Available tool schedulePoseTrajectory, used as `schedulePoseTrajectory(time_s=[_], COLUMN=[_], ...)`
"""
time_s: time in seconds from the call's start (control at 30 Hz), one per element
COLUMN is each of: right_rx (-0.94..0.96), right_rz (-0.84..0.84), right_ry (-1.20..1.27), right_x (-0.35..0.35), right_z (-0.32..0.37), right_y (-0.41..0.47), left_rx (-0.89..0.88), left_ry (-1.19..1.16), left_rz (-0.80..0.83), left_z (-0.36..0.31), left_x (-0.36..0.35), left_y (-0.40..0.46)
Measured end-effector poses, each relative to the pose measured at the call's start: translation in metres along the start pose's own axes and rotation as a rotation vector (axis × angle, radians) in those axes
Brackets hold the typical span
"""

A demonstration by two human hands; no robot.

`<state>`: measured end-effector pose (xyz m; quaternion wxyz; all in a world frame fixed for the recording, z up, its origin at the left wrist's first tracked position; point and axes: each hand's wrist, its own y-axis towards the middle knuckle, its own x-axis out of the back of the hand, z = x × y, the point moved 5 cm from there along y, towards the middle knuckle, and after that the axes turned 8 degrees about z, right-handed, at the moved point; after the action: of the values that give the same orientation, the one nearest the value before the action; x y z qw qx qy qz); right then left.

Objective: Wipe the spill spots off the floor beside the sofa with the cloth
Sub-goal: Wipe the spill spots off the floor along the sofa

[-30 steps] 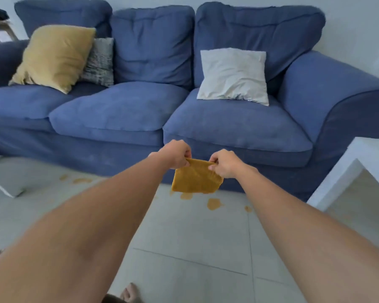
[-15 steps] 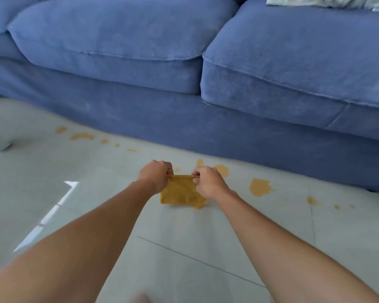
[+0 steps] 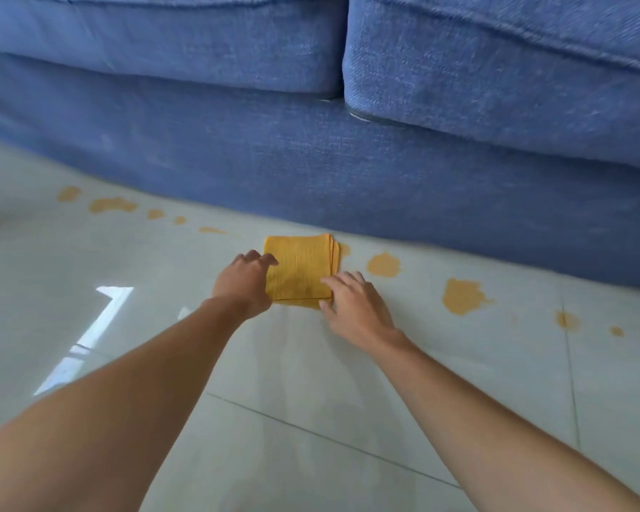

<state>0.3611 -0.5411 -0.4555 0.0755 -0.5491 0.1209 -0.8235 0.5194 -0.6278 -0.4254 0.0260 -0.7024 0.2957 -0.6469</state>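
The cloth, a mustard-yellow folded square with stacked layers showing, is lying flat on the floor between loosely spread fingers: left hand touching its left edge, right hand its near-right corner. Spill spots are trailing beyond the right fingertips, below the sofa.

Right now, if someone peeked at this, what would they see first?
Probably the folded yellow cloth lying flat on the pale floor, in the middle, with the left hand and right hand at its sides. Next, the orange spill spots trailing along the floor both ways from it. Behind them, the big blue sofa fills the top.
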Motion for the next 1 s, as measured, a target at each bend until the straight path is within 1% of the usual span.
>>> schedulePoseTrajectory(time_s=[0.03, 0.1, 0.17, 0.3, 0.43, 0.53, 0.63, 0.73, 0.83, 0.9, 1.0], right_rx=[-0.043, -0.134, -0.180, -0.140, -0.127, -0.128, -0.076, -0.003, -0.053, -0.106, -0.152], right_rz=[-0.072, -0.196, -0.270, -0.276, -0.318, -0.344, -0.402, -0.487, -0.510, -0.475, -0.400], right_ry=[-0.011, -0.029, -0.031, -0.080, -0.093, -0.100, -0.046, 0.072, 0.066, 0.023, -0.050], right_x=[-0.006, -0.014, -0.027, -0.056, -0.064, -0.067, -0.066, -0.061, -0.057, -0.057, -0.061], right_z=[-0.011, -0.036, -0.059, -0.077, -0.079, -0.081, -0.081, -0.082, -0.083, -0.087, -0.095], right_y=[-0.006, -0.019, -0.032, -0.045, -0.043, -0.042, -0.044, -0.050, -0.061, -0.067, -0.072], left_rx=[0.012, -0.018, -0.050, -0.017, -0.034, -0.043, -0.086, -0.177, -0.244, -0.237, -0.151], left_ry=[-0.052, -0.094, -0.103, -0.010, 0.068, 0.078, 0.095, 0.116, 0.130, 0.140, 0.112], left_rz=[-0.025, -0.085, -0.133, -0.057, -0.146, -0.153, -0.165, -0.159, -0.167, -0.176, -0.199], left_z=[-0.004, -0.019, -0.034, -0.041, -0.037, -0.048, -0.064, -0.080, -0.084, -0.068, -0.021], left_x=[-0.004, -0.012, -0.021, -0.057, -0.075, -0.067, -0.063, -0.072, -0.092, -0.107, -0.116], left_y=[0.005, 0.022, 0.043, 0.079, 0.102, 0.129, 0.140, 0.123, 0.076, 0.041, 0.010])
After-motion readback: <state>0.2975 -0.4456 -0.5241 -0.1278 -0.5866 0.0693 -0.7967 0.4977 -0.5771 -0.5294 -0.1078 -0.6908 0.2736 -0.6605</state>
